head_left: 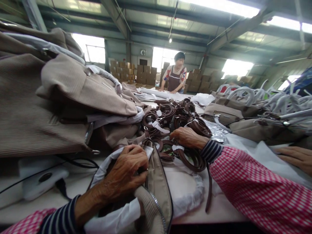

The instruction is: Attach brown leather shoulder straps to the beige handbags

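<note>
My left hand point(125, 175) is closed around the top edge of a beige handbag point(156, 195) with an open zipper, lying in front of me and stuffed with white paper. My right hand point(186, 136) reaches forward into a heap of coiled brown leather straps point(175, 118), its fingers curled on one strap with a white tag. A brown strap point(195, 161) trails from under that wrist toward the bag.
A tall stack of beige bags point(48, 97) fills the left. More bags with white handles point(255, 110) lie on the right. Another person's hand point(296, 157) rests at the right edge. A person in an apron point(175, 78) stands at the far end, before cardboard boxes point(126, 70).
</note>
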Motion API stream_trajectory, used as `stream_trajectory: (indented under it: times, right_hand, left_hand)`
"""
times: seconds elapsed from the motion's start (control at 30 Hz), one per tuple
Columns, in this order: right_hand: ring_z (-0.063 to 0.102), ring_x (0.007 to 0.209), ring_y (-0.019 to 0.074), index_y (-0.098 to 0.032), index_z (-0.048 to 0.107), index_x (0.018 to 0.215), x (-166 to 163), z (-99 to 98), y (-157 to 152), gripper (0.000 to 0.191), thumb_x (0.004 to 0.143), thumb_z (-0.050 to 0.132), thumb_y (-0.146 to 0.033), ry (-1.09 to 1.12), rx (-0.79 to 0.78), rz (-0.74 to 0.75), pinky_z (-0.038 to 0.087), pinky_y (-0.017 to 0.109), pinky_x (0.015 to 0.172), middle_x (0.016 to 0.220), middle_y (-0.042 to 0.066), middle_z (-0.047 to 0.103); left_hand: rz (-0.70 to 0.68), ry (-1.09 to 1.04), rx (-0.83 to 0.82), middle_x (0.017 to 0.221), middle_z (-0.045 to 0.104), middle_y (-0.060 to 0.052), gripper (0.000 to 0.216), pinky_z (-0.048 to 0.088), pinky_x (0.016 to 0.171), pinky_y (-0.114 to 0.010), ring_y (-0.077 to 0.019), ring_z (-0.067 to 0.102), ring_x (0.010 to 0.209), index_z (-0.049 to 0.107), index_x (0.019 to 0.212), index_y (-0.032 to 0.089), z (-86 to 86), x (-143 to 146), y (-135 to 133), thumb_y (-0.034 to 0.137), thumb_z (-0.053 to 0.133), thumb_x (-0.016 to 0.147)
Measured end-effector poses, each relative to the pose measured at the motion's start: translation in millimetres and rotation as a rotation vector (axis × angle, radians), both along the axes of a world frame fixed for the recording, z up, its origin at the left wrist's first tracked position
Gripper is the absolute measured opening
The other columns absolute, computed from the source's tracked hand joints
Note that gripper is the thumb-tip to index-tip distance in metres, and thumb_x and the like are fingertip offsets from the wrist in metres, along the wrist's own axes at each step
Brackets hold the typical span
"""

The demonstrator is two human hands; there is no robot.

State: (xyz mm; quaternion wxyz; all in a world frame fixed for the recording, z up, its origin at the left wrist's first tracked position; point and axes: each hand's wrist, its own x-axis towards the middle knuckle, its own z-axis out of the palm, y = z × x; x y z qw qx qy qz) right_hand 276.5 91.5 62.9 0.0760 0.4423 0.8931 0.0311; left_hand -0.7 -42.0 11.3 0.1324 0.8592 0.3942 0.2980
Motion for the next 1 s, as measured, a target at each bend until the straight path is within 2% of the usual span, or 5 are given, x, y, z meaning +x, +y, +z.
stream_trajectory:
  times: [0.13,0.23,0.53,0.73,1.0]
  right_hand:
    - [0.075,0.093,0.0272,-0.017,0.079,0.107,-20,7.2,2,0.023,0.095,0.059,-0.015,-0.102,0.005,0.0,0.044,0.029,0.07,0.101,0.016,0.079]
    - [0.075,0.092,0.0276,-0.014,0.076,0.109,-21,9.0,3,0.024,0.099,0.055,-0.018,-0.143,0.006,0.007,0.045,0.03,0.07,0.103,0.019,0.078]
    - [0.074,0.092,0.0269,-0.016,0.076,0.1,-27,13.0,5,0.016,0.094,0.061,-0.016,-0.159,-0.051,0.017,0.046,0.029,0.07,0.103,0.015,0.078]
    - [0.069,0.087,0.0224,-0.014,0.072,0.099,-15,12.4,10,0.013,0.094,0.06,-0.014,0.008,-0.075,-0.001,0.042,0.028,0.07,0.101,0.015,0.075]
    - [0.052,0.077,0.0144,-0.016,0.061,0.081,21,0.2,20,0.006,0.085,0.057,-0.018,0.459,-0.259,0.06,0.041,0.026,0.073,0.08,-0.001,0.059]
  left_hand:
    - [0.006,-0.006,0.004,0.087,0.065,-0.002,0.012,0.036,0.103,-0.047,-0.0244,0.059,0.098,0.051,0.075,0.02,-1.7,0,0,0.021,0.056,0.086]
    - [0.009,-0.011,0.025,0.086,0.065,-0.001,0.011,0.035,0.103,-0.046,-0.0237,0.059,0.097,0.052,0.075,0.02,-3.6,-1,1,0.02,0.057,0.086]
    - [-0.021,0.014,0.071,0.088,0.066,-0.002,0.018,0.037,0.099,-0.043,-0.0244,0.057,0.094,0.052,0.077,0.021,-12.1,-4,4,0.027,0.056,0.093]
    - [-0.029,0.028,0.122,0.087,0.066,0.0,0.02,0.038,0.098,-0.04,-0.0237,0.059,0.093,0.052,0.077,0.022,-20.8,-7,10,0.029,0.057,0.095]
    - [-0.008,0.026,0.034,0.088,0.067,-0.001,0.017,0.037,0.1,-0.042,-0.0245,0.059,0.096,0.051,0.077,0.021,-10.7,-3,4,0.026,0.058,0.092]
